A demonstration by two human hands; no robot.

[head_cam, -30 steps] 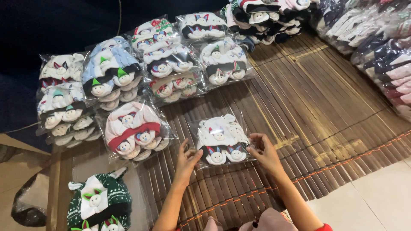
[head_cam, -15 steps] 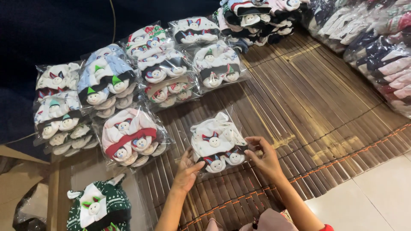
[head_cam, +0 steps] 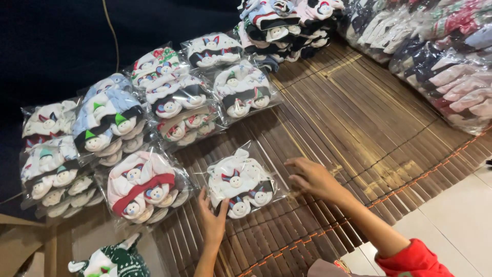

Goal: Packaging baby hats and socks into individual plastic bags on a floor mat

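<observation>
Centrally, a clear packet (head_cam: 240, 183) of white snowman hats lies flat on the bamboo mat (head_cam: 359, 123). Left hand (head_cam: 212, 218), fingers loosely spread, touches its lower left edge; right hand (head_cam: 312, 178), fingers slightly curled and open, rests at its right edge. Just beside it to the left lies a pink-and-red packet (head_cam: 143, 187); further packets (head_cam: 169, 97) lie in rows beyond.
</observation>
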